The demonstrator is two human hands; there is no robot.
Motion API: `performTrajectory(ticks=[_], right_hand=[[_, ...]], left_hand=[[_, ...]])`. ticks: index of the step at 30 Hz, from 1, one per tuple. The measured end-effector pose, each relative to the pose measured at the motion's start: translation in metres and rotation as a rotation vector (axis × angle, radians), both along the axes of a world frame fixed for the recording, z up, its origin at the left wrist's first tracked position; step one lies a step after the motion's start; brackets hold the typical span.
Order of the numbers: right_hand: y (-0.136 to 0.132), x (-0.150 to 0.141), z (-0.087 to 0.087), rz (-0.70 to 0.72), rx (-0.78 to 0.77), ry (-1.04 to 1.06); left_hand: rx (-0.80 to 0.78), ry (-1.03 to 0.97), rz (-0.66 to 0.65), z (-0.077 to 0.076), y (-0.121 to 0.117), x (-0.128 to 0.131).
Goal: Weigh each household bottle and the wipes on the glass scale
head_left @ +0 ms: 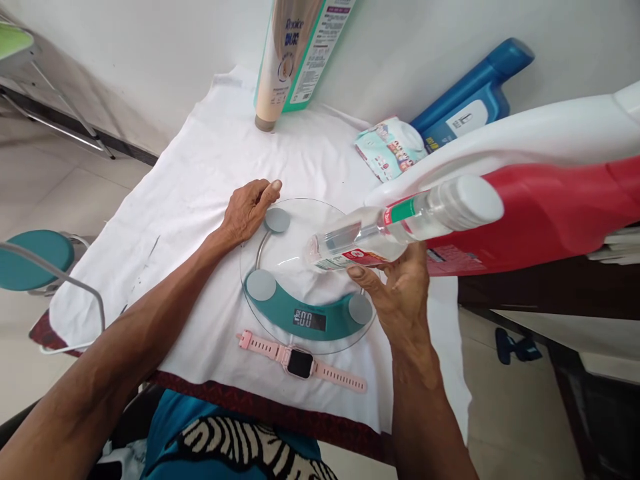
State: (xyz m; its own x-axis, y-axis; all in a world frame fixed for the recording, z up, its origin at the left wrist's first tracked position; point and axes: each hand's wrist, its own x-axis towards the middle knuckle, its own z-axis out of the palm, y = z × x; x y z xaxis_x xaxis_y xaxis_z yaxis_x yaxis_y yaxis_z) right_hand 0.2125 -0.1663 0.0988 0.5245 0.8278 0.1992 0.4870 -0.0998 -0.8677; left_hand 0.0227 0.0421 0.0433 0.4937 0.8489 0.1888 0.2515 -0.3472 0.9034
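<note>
My right hand (pixel 403 290) is closed round a clear bottle (pixel 363 233) with a white cap and a red and green label. The bottle is over a round glass weighing scale (pixel 285 313), its cap end toward the camera; whether its base touches the glass I cannot tell. The scale has a teal band, grey pads and a small display that appears to read 0.0. At the scale's upper left edge, my left hand (pixel 250 210) rests on the white cloth, fingers curled and holding nothing visible. A pink-strapped smartwatch (pixel 300 363) lies flat in front of the scale.
White cloth (pixel 180 187) covers the table. Behind the scale stand a beige Rejoice tube (pixel 280 73) and a green-edged bottle (pixel 320 60). To the right are a wipes pack (pixel 390 147), a blue bottle (pixel 465 100), a large white bottle (pixel 530 133) and a red bottle (pixel 545 213). A teal stool (pixel 37 260) stands left.
</note>
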Motion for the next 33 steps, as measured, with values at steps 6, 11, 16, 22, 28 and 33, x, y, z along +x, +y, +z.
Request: performTrajectory(ticks=[6,11,16,22,28,33], right_hand=[[0.014,-0.017,-0.001,-0.119,-0.139,0.01],[0.026,-0.029,0.001,-0.032,-0.166,-0.005],[0.044,-0.034,0.011,-0.062,-0.022,0.009],[0.153,-0.003,0.024,-0.231,0.132,-0.048],[0.287,0.061,0.02,-0.502,-0.065,-0.106],[0.34,0.105,0.016,-0.589,-0.164,-0.133]], left_hand=[[0.002,0.02,-0.007,0.006,0.0,-0.002],[-0.052,0.027,0.008,0.01,0.0,-0.003],[-0.057,0.033,0.016,0.011,0.001,-0.002],[-0.059,0.065,0.013,0.011,0.001,-0.002],[-0.061,0.074,0.035,0.016,0.0,-0.002],[-0.085,0.07,0.04,0.017,-0.001,0.0]])
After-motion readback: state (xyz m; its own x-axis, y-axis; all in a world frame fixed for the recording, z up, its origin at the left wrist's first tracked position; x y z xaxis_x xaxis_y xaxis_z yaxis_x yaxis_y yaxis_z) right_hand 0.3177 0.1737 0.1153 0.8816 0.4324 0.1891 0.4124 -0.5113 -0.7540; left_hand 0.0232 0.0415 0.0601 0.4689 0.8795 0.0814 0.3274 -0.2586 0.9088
